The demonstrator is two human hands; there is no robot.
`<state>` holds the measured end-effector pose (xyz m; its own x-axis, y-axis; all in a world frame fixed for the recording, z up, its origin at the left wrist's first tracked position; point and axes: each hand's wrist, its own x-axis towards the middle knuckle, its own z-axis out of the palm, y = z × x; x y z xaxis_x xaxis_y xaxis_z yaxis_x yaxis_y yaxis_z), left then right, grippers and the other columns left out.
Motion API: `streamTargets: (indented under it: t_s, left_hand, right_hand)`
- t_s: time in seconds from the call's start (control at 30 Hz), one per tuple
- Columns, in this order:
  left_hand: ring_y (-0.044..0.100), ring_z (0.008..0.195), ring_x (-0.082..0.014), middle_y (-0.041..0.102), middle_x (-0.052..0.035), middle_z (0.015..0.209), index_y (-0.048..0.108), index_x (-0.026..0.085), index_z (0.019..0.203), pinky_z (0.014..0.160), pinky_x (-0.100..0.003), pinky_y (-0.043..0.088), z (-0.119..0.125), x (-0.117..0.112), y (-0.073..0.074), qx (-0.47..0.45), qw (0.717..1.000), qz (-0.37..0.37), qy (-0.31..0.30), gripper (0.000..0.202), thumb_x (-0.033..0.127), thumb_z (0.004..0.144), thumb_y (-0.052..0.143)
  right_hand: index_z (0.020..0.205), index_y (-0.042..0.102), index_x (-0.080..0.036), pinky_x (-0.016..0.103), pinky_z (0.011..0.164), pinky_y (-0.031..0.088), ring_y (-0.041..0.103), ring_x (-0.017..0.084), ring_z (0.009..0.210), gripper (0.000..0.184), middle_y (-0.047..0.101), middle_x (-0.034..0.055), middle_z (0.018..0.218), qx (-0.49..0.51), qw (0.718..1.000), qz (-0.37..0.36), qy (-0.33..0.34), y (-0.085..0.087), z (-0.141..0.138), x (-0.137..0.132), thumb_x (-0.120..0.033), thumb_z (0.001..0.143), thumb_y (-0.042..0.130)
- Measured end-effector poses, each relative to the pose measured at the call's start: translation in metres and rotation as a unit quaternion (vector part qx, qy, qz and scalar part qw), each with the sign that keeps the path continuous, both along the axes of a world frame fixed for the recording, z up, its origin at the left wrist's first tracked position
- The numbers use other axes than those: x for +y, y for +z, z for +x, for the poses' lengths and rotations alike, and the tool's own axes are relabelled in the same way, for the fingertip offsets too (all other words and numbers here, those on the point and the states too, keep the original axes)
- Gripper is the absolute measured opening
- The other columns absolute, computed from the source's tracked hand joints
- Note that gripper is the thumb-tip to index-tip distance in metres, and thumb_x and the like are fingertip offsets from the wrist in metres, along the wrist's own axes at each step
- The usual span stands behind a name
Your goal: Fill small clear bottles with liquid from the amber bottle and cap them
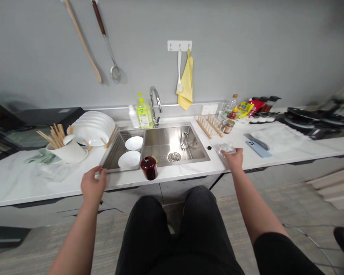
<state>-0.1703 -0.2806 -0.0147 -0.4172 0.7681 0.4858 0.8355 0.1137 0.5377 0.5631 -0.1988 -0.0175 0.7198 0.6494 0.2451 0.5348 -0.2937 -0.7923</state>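
A clear see-through container (227, 148) sits on the white counter (304, 151), right of the steel sink (202, 151). The right hand (232, 159) holds it, half closed. The left hand (93, 185) curls round something small and white (97, 175) at the counter edge, near the dark red jar (148, 168).

Kitchen. A steel sink (163, 147) is set into a white stone counter (40, 187), with a gooseneck faucet (154, 100) and dish soap (144, 114) behind it and white bowls (133, 143) in a drainer (114, 152) within it. Left of the sink: stacked plates (93, 128) and chopsticks in a crock (70, 152). Right of the sink: a plate rack (210, 126), condiments (240, 110) and pans (312, 120). On the wall above the sink: a wooden spatula (82, 42), a ladle (106, 38) and a yellow towel (186, 82).
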Motion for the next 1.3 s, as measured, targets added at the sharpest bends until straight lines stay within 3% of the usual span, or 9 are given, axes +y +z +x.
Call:
streamTargets:
  t_s: [0.17,0.37,0.63,0.8,0.97,1.1,1.17,1.23,1.3]
  left_hand:
    - [0.066,0.131,-0.0396,0.077,-0.0212,0.131,0.075,0.014,0.136,0.121,-0.052,0.049,-0.001,0.031,-0.016,0.088,0.996,-0.005,-0.024,0.056,0.058,0.105,0.059]
    - [0.065,0.129,-0.0408,0.077,-0.0223,0.128,0.076,0.013,0.135,0.117,-0.054,0.05,0.004,0.033,-0.022,0.103,0.994,-0.015,0.011,0.055,0.056,0.105,0.062]
    - [0.064,0.126,-0.0402,0.077,-0.0204,0.124,0.076,0.015,0.128,0.115,-0.052,0.048,0.005,0.03,-0.021,0.083,0.996,-0.004,0.026,0.044,0.05,0.104,0.062]
    - [0.063,0.126,-0.0406,0.075,-0.0207,0.125,0.075,0.016,0.126,0.116,-0.055,0.048,0.01,0.028,-0.018,0.065,0.998,0.01,0.021,0.041,0.047,0.103,0.063]
    - [0.061,0.136,-0.0395,0.07,-0.0206,0.138,0.066,0.015,0.138,0.121,-0.056,0.048,-0.002,0.021,-0.015,-0.001,0.997,0.071,0.031,0.045,0.04,0.101,0.066]
    - [0.058,0.144,-0.037,0.058,-0.0215,0.153,0.047,0.009,0.154,0.125,-0.053,0.049,-0.062,0.01,-0.009,-0.085,0.967,0.14,0.193,0.073,0.04,0.096,0.08]
    - [0.05,0.152,-0.0417,0.048,-0.0285,0.16,0.033,0.003,0.158,0.134,-0.064,0.037,-0.101,0.006,0.0,-0.097,0.953,0.142,0.25,0.093,0.038,0.092,0.087]
    - [0.047,0.153,-0.043,0.046,-0.0307,0.16,0.022,0.002,0.159,0.133,-0.071,0.036,-0.134,0.006,0.011,-0.096,0.955,0.119,0.256,0.108,0.039,0.087,0.093]
    - [0.057,0.141,-0.0381,0.057,-0.0252,0.146,0.023,0.004,0.157,0.122,-0.07,0.05,-0.155,0.008,0.023,-0.059,0.973,0.074,0.209,0.104,0.041,0.088,0.091]
  right_hand:
    - [0.133,0.05,-0.019,0.048,0.102,0.056,0.072,0.038,0.115,0.085,0.076,0.0227,0.127,-0.019,0.999,-0.031,-0.005,0.002,0.012,0.038,-0.054,0.07,0.095]
    - [0.146,0.05,-0.013,0.047,0.104,0.054,0.072,0.04,0.123,0.092,0.073,0.0296,0.138,-0.051,0.995,-0.082,-0.008,0.004,0.014,0.074,-0.053,0.078,0.098]
    - [0.163,0.045,-0.009,0.052,0.099,0.05,0.071,0.047,0.126,0.12,0.07,0.0376,0.143,-0.053,0.99,-0.126,-0.019,0.004,0.009,0.068,-0.067,0.075,0.101]
    - [0.177,0.024,-0.004,0.05,0.099,0.048,0.068,0.045,0.135,0.137,0.063,0.0404,0.153,-0.086,0.989,-0.121,0.021,0.006,-0.005,0.034,-0.071,0.08,0.093]
    - [0.156,0.061,-0.004,0.056,0.108,0.051,0.068,0.048,0.132,0.091,0.068,0.0353,0.15,-0.164,0.976,-0.111,0.09,-0.016,-0.037,-0.029,-0.065,0.089,0.075]
    - [0.129,0.077,-0.014,0.055,0.104,0.058,0.075,0.042,0.116,0.061,0.08,0.0228,0.127,-0.208,0.971,0.031,0.114,-0.046,-0.058,-0.108,-0.062,0.094,0.066]
    - [0.127,0.077,-0.017,0.053,0.102,0.06,0.076,0.039,0.11,0.053,0.081,0.0192,0.124,-0.213,0.963,0.066,0.149,-0.055,-0.063,-0.147,-0.059,0.096,0.066]
    - [0.128,0.075,-0.02,0.054,0.106,0.06,0.076,0.039,0.115,0.048,0.081,0.0171,0.126,-0.214,0.956,0.074,0.188,-0.056,-0.067,-0.176,-0.055,0.097,0.067]
    - [0.129,0.074,-0.023,0.057,0.112,0.059,0.075,0.039,0.123,0.044,0.08,0.0161,0.129,-0.205,0.955,0.063,0.205,-0.051,-0.071,-0.191,-0.054,0.098,0.067]
